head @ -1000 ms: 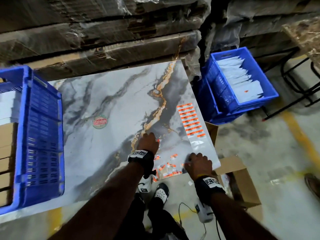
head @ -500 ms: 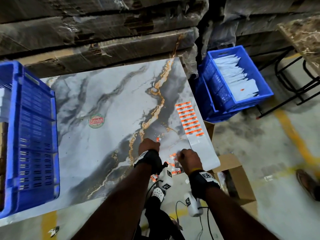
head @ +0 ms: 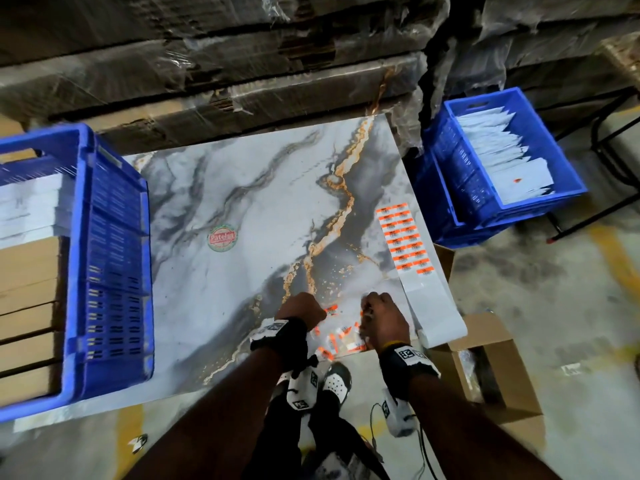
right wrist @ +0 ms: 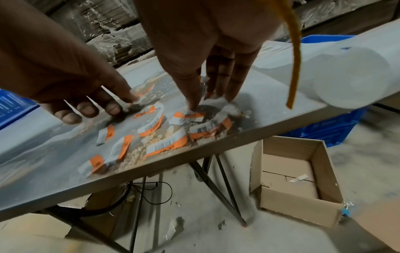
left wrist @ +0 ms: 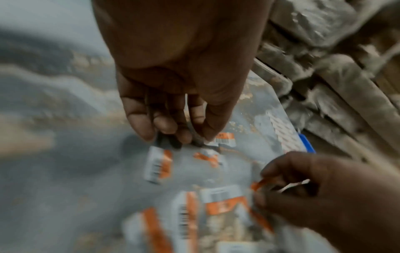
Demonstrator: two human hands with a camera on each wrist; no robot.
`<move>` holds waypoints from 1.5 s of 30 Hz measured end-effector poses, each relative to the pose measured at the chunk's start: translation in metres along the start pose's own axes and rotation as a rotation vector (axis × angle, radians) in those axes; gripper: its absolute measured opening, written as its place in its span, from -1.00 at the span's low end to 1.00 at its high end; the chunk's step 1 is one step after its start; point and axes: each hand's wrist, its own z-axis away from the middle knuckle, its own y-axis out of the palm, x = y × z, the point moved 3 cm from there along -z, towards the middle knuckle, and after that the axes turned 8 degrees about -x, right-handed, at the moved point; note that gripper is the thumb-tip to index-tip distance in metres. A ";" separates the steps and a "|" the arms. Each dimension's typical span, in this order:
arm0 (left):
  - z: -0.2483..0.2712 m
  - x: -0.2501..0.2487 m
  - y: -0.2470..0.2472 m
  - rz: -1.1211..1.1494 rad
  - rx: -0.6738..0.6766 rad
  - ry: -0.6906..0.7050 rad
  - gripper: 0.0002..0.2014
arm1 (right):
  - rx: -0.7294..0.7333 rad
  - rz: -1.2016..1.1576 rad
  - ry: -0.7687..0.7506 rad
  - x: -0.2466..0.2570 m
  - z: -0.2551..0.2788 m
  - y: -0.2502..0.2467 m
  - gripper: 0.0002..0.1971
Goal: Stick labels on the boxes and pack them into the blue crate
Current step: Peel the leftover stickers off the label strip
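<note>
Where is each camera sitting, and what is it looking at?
Head: worn high, looks down at marble table, both forearms, left hand, right hand, shoes.
Left wrist: looks along left hand's fingers at loose labels.
Right wrist: looks along right hand, past table edge to cardboard box.
All share the labels and both hands.
</note>
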 end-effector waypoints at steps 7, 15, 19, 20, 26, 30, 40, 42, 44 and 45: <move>0.005 0.000 0.009 -0.106 -0.036 0.137 -0.65 | -0.008 -0.275 0.143 -0.007 -0.007 -0.003 -0.67; 0.007 -0.005 0.011 -0.325 -0.230 0.215 -0.62 | -0.093 -0.389 0.159 -0.020 -0.005 -0.005 -0.73; 0.004 -0.003 0.008 -0.257 -0.211 0.186 -0.67 | -0.120 -0.409 0.189 -0.026 -0.005 0.000 -0.72; 0.004 -0.002 0.008 -0.223 -0.207 0.175 -0.67 | -0.139 -0.420 0.207 -0.027 -0.005 0.000 -0.72; 0.006 -0.005 0.007 -0.249 -0.242 0.168 -0.74 | -0.150 -0.414 0.241 -0.029 -0.010 0.006 -0.71; 0.010 -0.009 0.011 -0.313 -0.295 0.186 -0.66 | -0.156 -0.303 0.241 -0.027 -0.013 0.011 -0.73; 0.019 -0.030 0.015 -0.177 -0.244 0.310 -0.63 | -0.243 -0.288 0.301 -0.033 -0.009 0.011 -0.78; 0.014 -0.042 0.023 -0.091 -0.141 0.262 -0.49 | -0.252 -0.310 0.371 -0.039 -0.008 0.008 -0.78; 0.008 -0.051 0.029 -0.007 -0.089 0.187 -0.45 | -0.223 -0.319 0.364 -0.040 -0.008 0.008 -0.78; 0.004 -0.055 0.033 0.013 -0.073 0.156 -0.46 | -0.197 -0.312 0.339 -0.040 -0.008 0.009 -0.79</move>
